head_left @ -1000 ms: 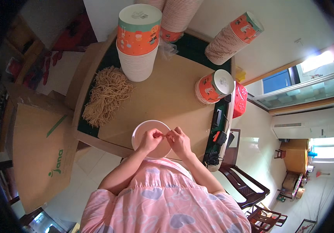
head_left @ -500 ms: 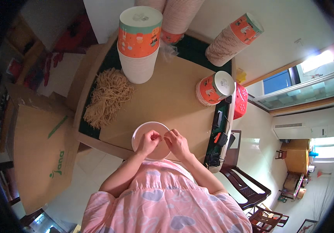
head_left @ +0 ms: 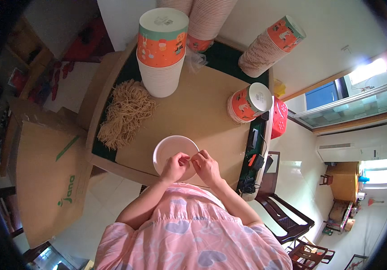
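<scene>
Both hands are held close together over a white paper bucket [head_left: 168, 145] at the table's near edge. My left hand [head_left: 176, 166] has its fingers curled in a pinch above the bucket's middle. My right hand [head_left: 206, 166] is pinched too, its fingertips by the bucket's right rim. Whatever lies between the fingertips is too small to make out. Beyond, to the left, lies a tangled heap of tan strings [head_left: 126, 114]. A tall stack of paper buckets [head_left: 162, 54], orange and green at the top, stands upside down beside that heap.
A shorter bucket stack [head_left: 247, 103] stands at the table's right, with a taller one [head_left: 272, 45] behind it. More white stacks [head_left: 209, 20] stand at the back. Black chargers and cables [head_left: 254, 166] line the right edge. A cardboard box [head_left: 51, 180] is at left, dark wooden chairs [head_left: 285, 220] at right.
The white bucket has shifted slightly away from me, its far rim now higher in view. My hands stay pinched close together, nearly in the same place.
</scene>
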Tool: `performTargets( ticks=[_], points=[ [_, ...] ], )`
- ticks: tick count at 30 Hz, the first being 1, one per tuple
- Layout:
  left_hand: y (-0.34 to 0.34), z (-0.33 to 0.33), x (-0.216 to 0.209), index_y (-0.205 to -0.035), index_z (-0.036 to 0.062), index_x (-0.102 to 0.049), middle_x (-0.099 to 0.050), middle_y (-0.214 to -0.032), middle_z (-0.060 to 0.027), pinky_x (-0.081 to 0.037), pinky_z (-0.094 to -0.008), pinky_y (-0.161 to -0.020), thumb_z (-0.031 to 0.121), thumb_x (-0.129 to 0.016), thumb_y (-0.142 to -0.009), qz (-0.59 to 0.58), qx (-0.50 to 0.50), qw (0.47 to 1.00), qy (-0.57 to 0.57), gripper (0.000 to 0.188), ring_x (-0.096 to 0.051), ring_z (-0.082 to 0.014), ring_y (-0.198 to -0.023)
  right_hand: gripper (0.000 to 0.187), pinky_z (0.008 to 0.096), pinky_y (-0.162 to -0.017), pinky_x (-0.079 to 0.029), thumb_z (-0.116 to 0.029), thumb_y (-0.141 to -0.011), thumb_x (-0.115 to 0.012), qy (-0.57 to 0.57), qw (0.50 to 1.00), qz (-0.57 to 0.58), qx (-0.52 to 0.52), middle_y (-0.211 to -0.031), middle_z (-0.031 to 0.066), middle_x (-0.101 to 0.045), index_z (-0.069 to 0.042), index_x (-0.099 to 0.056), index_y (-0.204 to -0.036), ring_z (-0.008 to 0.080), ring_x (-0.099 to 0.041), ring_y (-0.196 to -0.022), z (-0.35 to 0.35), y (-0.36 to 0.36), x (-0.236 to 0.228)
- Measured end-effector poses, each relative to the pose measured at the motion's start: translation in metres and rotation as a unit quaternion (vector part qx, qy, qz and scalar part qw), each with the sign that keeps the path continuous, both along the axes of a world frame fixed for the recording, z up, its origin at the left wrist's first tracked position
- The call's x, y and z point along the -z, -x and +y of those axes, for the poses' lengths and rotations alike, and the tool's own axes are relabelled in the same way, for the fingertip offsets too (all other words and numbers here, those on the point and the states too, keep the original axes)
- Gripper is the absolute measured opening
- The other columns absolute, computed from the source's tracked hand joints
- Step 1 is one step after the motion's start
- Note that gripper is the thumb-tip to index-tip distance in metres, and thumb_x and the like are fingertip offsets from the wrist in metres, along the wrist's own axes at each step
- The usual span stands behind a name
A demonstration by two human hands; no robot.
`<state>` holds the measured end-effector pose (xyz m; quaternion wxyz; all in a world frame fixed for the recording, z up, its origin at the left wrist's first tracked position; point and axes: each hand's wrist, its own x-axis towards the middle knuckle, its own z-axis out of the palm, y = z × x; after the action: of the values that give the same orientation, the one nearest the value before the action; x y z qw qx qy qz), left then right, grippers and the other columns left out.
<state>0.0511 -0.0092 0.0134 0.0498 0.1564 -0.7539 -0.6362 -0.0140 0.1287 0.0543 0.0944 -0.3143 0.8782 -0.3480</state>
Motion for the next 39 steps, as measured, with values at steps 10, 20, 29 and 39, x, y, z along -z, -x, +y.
performTargets(
  ticks=[10, 20, 29, 39],
  points=[
    [0.001, -0.003, 0.001, -0.085, -0.0003, -0.061, -0.065, -0.073, -0.0050, -0.048, -0.0245, -0.060, 0.006, -0.059, -0.082, -0.043, 0.023, 0.999, 0.020, 0.008, -0.059, -0.0097, -0.065, 0.007, 0.0371, -0.061, -0.050, -0.007, -0.078, -0.058, -0.002, 1.000, -0.008, -0.004, -0.087, 0.0088, -0.055, -0.009, -0.059, -0.084, 0.0283, -0.060, -0.071, 0.000, 0.000, -0.002],
    [0.004, -0.002, 0.003, -0.078, 0.0004, -0.059, -0.065, -0.072, -0.0100, -0.049, -0.0298, -0.061, 0.009, -0.063, -0.077, -0.050, -0.005, 0.998, -0.022, 0.009, -0.063, -0.0183, -0.065, 0.004, 0.0375, -0.060, -0.050, -0.009, -0.078, -0.059, -0.007, 1.000, 0.003, -0.002, -0.085, 0.0080, -0.055, -0.009, -0.058, -0.082, 0.0277, -0.060, -0.072, 0.000, 0.000, -0.003],
    [0.006, -0.003, 0.007, -0.082, 0.0007, -0.062, -0.066, -0.075, -0.0095, -0.050, -0.0289, -0.064, 0.010, -0.063, -0.077, -0.044, 0.007, 0.998, -0.042, 0.011, -0.064, -0.0170, -0.069, 0.004, 0.0370, -0.059, -0.050, -0.008, -0.078, -0.059, -0.011, 1.000, 0.003, 0.000, -0.086, 0.0078, -0.055, -0.009, -0.058, -0.082, 0.0269, -0.060, -0.073, 0.002, 0.000, 0.000],
    [0.002, -0.003, 0.014, -0.083, 0.0004, -0.062, -0.063, -0.072, -0.0021, -0.045, -0.0222, -0.055, 0.005, -0.064, -0.080, -0.017, 0.015, 1.000, 0.003, 0.006, -0.054, -0.0060, -0.062, 0.005, 0.0379, -0.060, -0.050, -0.009, -0.079, -0.058, -0.004, 1.000, 0.006, -0.010, -0.087, 0.0088, -0.055, -0.008, -0.058, -0.083, 0.0286, -0.060, -0.073, -0.001, 0.000, -0.001]
  ],
)
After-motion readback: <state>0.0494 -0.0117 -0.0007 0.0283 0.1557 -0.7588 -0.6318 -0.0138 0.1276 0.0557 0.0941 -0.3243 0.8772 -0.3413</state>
